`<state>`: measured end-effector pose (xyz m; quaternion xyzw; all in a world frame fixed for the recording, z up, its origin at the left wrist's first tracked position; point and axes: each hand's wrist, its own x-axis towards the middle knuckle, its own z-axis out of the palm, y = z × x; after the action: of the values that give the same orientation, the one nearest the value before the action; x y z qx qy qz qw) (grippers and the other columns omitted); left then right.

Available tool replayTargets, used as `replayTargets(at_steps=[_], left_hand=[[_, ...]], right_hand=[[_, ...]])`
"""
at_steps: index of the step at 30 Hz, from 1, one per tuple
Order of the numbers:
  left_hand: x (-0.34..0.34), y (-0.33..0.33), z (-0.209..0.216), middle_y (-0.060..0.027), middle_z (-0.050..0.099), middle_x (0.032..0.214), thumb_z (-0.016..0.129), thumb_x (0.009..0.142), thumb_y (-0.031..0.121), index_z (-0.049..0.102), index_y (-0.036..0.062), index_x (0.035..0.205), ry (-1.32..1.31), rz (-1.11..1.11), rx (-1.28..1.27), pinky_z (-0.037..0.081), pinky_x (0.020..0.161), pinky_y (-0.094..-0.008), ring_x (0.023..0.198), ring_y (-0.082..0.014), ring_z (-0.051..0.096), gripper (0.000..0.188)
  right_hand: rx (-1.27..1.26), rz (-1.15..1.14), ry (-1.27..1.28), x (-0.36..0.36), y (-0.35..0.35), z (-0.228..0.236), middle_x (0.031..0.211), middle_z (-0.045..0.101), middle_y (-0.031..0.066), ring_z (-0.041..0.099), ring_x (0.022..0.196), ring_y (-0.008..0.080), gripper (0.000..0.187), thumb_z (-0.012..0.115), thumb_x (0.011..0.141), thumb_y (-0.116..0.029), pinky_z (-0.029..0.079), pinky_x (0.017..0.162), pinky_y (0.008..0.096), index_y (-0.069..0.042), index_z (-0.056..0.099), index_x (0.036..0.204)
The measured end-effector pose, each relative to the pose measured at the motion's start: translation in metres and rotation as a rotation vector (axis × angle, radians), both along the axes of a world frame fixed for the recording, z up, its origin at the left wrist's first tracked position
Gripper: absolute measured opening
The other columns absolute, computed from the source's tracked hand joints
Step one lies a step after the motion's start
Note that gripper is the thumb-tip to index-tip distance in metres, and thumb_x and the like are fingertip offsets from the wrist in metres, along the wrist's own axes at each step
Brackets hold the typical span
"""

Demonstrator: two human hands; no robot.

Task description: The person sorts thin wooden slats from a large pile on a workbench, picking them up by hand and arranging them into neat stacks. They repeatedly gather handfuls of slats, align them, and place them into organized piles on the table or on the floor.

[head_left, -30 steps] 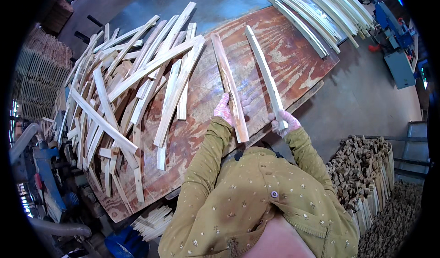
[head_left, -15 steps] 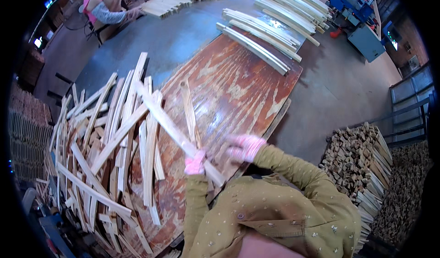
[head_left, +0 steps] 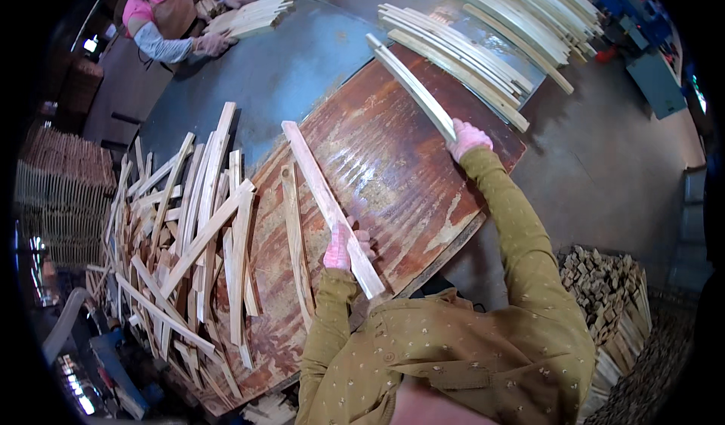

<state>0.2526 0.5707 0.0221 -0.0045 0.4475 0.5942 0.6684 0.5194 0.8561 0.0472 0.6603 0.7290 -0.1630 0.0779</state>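
My left hand (head_left: 341, 245), in a pink glove, grips a long pale wooden slat (head_left: 317, 187) lying across the reddish-brown board (head_left: 393, 168). My right hand (head_left: 467, 138), also gloved in pink, is stretched far forward and holds the near end of a curved wooden slat (head_left: 411, 85), whose far end points toward the row of curved slats (head_left: 461, 55) at the board's far edge. One more loose slat (head_left: 296, 244) lies on the board just left of my left hand.
A jumbled heap of slats (head_left: 192, 228) covers the board's left side. Another person in a pink top (head_left: 162, 17) handles slats (head_left: 249, 15) at the far left. Stacked short sticks (head_left: 604, 296) stand at the right; a blue machine (head_left: 642, 24) stands far right.
Both hands were close together on one slat; now my right hand has reached far forward with a curved slat while my left stays on a straight slat near me.
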Motion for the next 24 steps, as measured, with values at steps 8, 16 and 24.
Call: replayTargets(at_steps=[8, 16, 24], left_hand=[[-0.002, 0.026, -0.023, -0.0255, 0.065, 0.086, 0.055, 0.088, 0.053, 0.066, -0.0038, 0.102, 1.278, -0.228, -0.564, 0.047, 0.074, -0.0454, 0.079, -0.0377, 0.062, 0.06], [0.036, 0.043, 0.019, -0.0213, 0.059, 0.11, 0.068, 0.082, 0.031, 0.044, 0.0022, 0.133, 2.161, 0.09, -0.399, 0.048, 0.084, -0.0492, 0.097, -0.0357, 0.06, 0.063], [0.087, 0.097, 0.031, -0.0279, 0.042, 0.132, 0.065, 0.081, 0.033, 0.014, 0.005, 0.149, 1.455, -0.29, -0.477, 0.046, 0.093, -0.0472, 0.108, -0.0407, 0.056, 0.09]], right_hand=[[-0.184, 0.312, 0.197, -0.04, -0.109, 0.009, 0.09, 0.058, 0.0089, 0.061, 0.081, 0.0203, 0.031, 0.057, 0.091, -0.027, 0.054, 0.062, 0.0344, -0.012, 0.047, 0.117], [-0.074, 0.502, 0.441, -0.07, -0.151, -0.014, 0.105, 0.06, 0.0161, 0.062, 0.094, 0.034, 0.056, 0.064, 0.082, -0.032, 0.051, 0.08, 0.0445, -0.004, 0.045, 0.126], [-0.16, 0.608, 0.396, -0.051, -0.136, -0.001, 0.103, 0.065, 0.0198, 0.062, 0.099, 0.0349, 0.05, 0.063, 0.083, -0.037, 0.05, 0.086, 0.0434, -0.004, 0.057, 0.12]])
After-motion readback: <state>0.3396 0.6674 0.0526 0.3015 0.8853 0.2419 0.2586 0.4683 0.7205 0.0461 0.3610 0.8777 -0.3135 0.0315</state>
